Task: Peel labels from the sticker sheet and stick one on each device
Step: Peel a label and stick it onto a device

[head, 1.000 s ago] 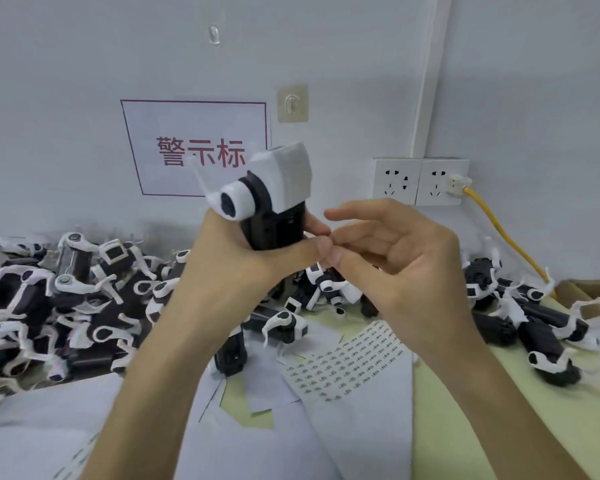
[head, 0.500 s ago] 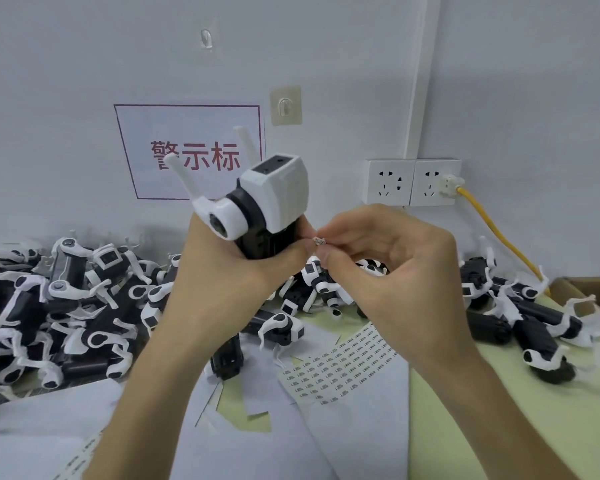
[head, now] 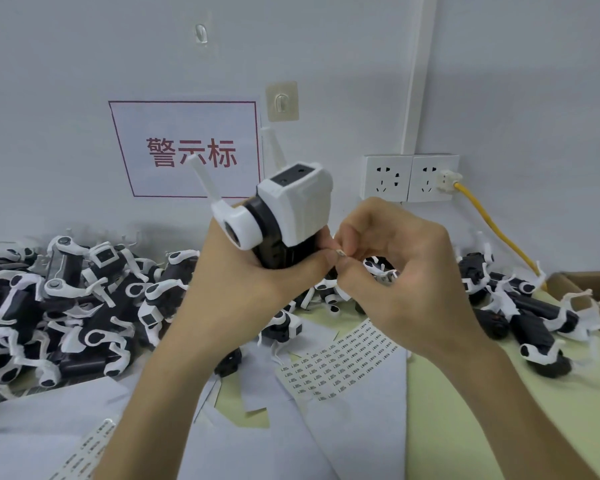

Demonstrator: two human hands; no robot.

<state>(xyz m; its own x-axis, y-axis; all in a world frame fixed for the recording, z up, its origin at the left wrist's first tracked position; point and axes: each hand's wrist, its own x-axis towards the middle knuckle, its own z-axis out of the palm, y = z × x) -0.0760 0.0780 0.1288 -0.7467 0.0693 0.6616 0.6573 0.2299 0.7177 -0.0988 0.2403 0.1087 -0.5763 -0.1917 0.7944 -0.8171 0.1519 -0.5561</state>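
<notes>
My left hand (head: 253, 282) grips a black-and-white device (head: 284, 216) with two white prongs, held upright in front of the wall. Right beside it, my right hand (head: 395, 268) pinches a tiny label (head: 341, 252) between thumb and forefinger, close to the device's black lower body and my left thumb. The sticker sheet (head: 340, 362) with rows of small labels lies flat on the table below my hands.
A large pile of similar devices (head: 66, 306) covers the table's left side; more devices (head: 520, 313) lie at the right. White paper sheets (head: 343, 431) cover the yellow-green table (head: 465, 410). A cardboard box edge (head: 582, 289) and a yellow cable (head: 489, 223) sit at far right.
My left hand has tilted the device so its top face shows. My right hand's fingers have curled in tighter around the label near the device's lower body.
</notes>
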